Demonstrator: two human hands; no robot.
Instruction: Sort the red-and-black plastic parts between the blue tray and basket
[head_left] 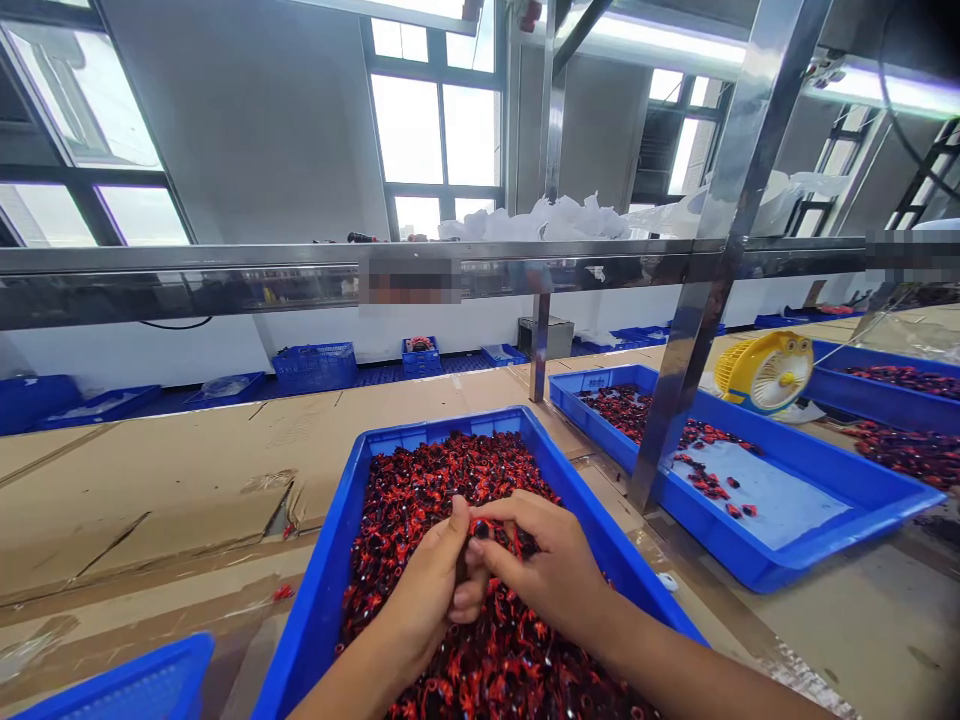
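Hands are meeting over the middle of a blue plastic tray (341, 520), a shallow rectangular bin with smooth moulded walls, its long axis running from six o'clock toward twelve, away from the person. The tray is brimming with small red-and-black pieces (442, 480), glossy, curled and tangled, too small to tell one piece's direction. The left hand (431, 590) is lying with its thumb pointing to twelve o'clock, fingers curled inward; the right hand (544, 565) is bending over from three o'clock, fingertips pressed against the left's, both pinching a little clump of the pieces between them just above the heap. The tray is resting on flat brown cardboard (165, 480), matte and creased, with taped seams. At two o'clock a second blue tray (810, 545) is lying, sparsely scattered with the same pieces, a slanted shiny metal post (697, 280) crossing in front of it. Beyond it a small yellow fan (765, 372) with a round grille is standing
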